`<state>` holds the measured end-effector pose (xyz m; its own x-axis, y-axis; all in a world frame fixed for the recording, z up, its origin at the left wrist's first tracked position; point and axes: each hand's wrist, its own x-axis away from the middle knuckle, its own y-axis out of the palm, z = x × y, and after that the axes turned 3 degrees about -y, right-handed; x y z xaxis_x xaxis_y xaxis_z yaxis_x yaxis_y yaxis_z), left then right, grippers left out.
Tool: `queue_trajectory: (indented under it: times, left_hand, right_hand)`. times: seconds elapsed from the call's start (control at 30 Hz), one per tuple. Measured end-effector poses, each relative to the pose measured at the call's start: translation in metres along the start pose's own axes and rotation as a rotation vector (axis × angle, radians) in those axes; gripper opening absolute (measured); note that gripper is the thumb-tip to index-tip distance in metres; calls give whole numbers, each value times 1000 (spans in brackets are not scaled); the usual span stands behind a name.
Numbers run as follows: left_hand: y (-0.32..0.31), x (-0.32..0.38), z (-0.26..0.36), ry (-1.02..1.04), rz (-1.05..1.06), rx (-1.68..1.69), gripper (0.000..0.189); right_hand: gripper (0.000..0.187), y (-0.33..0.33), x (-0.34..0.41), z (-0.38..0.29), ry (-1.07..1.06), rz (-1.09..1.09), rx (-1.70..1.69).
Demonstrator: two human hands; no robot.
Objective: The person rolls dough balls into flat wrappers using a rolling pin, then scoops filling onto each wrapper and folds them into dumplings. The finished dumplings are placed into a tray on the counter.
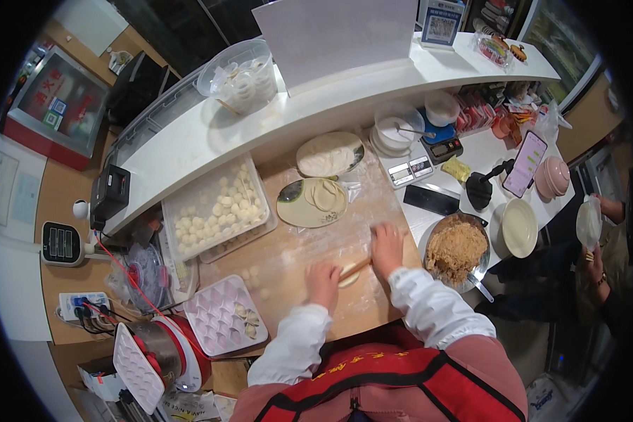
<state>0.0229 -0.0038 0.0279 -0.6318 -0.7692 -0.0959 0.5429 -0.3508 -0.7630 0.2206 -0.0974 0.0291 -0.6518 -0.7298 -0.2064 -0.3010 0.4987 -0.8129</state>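
Observation:
A wooden rolling pin point(356, 269) lies slantwise across a small dough round point(349, 278) on the floured wooden board point(295, 316). My right hand point(387, 249) is closed over the pin's right part. At the round's left edge is my left hand point(323, 285), fingers curled by the pin's other end; whether it grips pin or dough is hidden. Several small dough pieces point(253, 275) lie left of it. Beyond my hands, an oval plate point(300, 213) bears stacked dough wrappers point(327, 195). Behind it, another oval dish point(330, 154) holds what looks like flour.
A clear tub point(266, 211) of dough pieces and a moulded tray point(216, 322) with several dumplings stand left. To the right are a bowl of filling point(456, 248), a cleaver point(431, 199), scales point(410, 171) and a phone on a stand point(525, 163). Another person's hands point(596, 269) show far right.

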Motion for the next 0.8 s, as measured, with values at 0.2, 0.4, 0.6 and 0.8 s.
queue_trajectory:
  times: [0.2,0.4,0.6,0.8]
  left_hand:
    - [-15,28,-2,-312,-95,-171,13]
    - [-11,3,-14,26,4,-56,12]
    - [-21,24,-16,-170,61,-83,13]
    - [-24,-5,-22,22,89,27,15]
  right_hand:
    - [28,-26,45,-7,-20,-203,66]
    - [25,10,-23,-10,9,63,78]
    - [23,-13,34,-1,-80,-47,50]
    - [22,16,-41,-10,102,34,48]
